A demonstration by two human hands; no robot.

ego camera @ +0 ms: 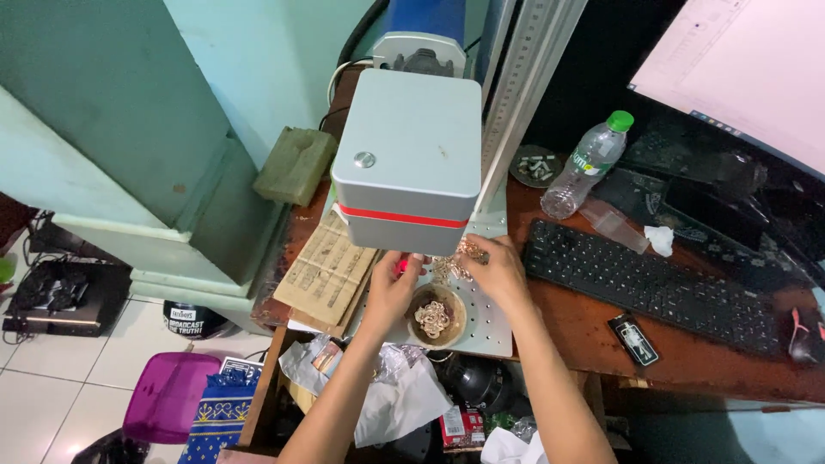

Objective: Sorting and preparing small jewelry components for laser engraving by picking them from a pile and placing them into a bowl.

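Fingertips partly hidden under the grey box-shaped machine head (408, 159). Left hand (393, 288) pinches something small and pink — unclear what; right hand (497, 271), fingers curled, touches pale metal rings (464, 253) — grip undetermined.

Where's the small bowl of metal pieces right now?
In the head view, the bowl sits low centre on the white perforated plate, under the grey machine head, between the left hand and right hand.

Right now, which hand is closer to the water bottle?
Right. The right hand is below and left of the water bottle; the left hand is farther left, by the small bowl.
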